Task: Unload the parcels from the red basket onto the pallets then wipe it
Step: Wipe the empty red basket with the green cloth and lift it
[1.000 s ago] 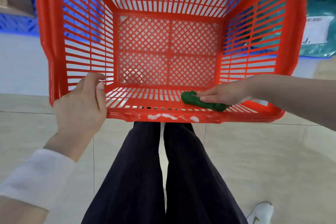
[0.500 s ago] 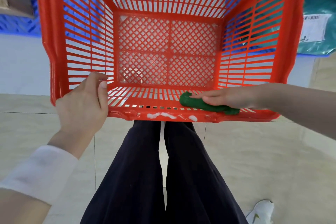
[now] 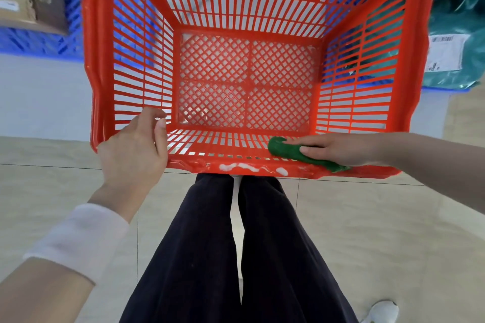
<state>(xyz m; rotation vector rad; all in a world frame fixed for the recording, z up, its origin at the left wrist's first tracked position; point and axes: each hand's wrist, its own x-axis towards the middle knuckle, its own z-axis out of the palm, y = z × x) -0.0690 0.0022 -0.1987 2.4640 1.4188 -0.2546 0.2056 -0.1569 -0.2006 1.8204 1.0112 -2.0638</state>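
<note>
The red basket (image 3: 417, 65) fills the upper view, tilted toward me, with nothing inside it. My left hand (image 3: 133, 149) grips its near left corner, thumb over the rim. My right hand (image 3: 338, 149) presses a rolled green cloth (image 3: 288, 153) flat against the inside of the near wall, right of centre. White foam (image 3: 241, 166) streaks the near rim between my hands. Teal parcels (image 3: 459, 21) with a white label lie on a blue pallet (image 3: 443, 89) at the right, and brown parcels (image 3: 29, 0) lie on another blue pallet (image 3: 36, 42) at the upper left.
My dark-trousered legs (image 3: 236, 257) stand below the basket on a beige tiled floor (image 3: 380, 231), and a white shoe (image 3: 380, 311) shows at the lower right. A pale floor strip (image 3: 42, 97) runs under the pallets.
My right hand has slid the green cloth a little to the right along the near wall. The basket has shifted up and right in view. My left hand keeps its grip on the corner.
</note>
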